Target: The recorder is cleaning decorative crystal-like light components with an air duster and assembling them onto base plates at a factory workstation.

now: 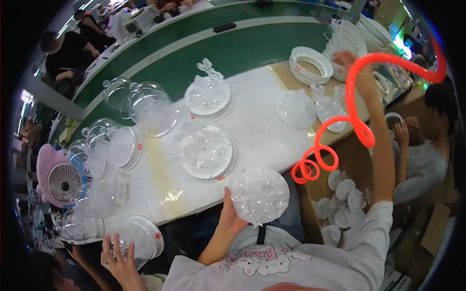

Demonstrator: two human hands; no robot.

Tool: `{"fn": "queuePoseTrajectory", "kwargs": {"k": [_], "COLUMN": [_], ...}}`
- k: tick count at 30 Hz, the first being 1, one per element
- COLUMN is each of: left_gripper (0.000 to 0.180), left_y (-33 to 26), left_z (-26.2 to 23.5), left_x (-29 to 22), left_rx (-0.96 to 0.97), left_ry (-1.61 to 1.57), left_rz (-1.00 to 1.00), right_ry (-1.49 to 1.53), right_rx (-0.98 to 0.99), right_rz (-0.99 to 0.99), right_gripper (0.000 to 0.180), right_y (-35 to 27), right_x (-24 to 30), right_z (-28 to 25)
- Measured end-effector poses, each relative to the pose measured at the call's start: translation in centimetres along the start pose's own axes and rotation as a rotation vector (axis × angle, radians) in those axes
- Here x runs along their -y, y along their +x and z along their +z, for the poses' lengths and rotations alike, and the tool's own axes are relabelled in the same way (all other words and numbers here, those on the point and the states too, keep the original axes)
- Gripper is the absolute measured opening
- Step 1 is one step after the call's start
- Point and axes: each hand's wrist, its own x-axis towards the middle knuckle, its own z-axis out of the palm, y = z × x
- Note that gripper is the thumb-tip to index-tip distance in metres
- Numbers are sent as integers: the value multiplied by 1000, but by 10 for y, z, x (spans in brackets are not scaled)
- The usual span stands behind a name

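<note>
Clear plastic dome (259, 195), bumpy, off bench (262, 126) near edge, over lap. Left hand (229, 216) closed round its left rim, thumb up. Right hand (345, 59) raised, gripping red coiled hose (335, 133); grip partly hidden. Dome likely light, rigid, brittle, slippery; best held at rim. More domes (206, 153) on bench.

Fan (62, 180) left of domes (206, 151).

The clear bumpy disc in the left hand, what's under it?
Under the clear disc the left hand cups its lower left edge, with the person's lap in dark fabric beneath. The disc's underside and the fingertips behind it are hidden. The right hand is raised by the orange coiled hose.
</note>
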Motion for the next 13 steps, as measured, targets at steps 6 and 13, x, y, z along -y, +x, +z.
{"fn": "queuePoseTrajectory", "kwargs": {"k": [6,13], "left_gripper": [59,60], "left_y": [-20,-18], "left_z": [-4,-12], "left_x": [-13,-26], "left_rx": [-92,-100], "left_ry": [-100,9], "left_rz": [49,142], "right_ry": [-782,-873], "right_rx": [549,326], "right_rz": [177,112], "right_gripper": [30,21], "right_y": [44,44], "right_x": [-60,-67], "right_z": [103,110]}}
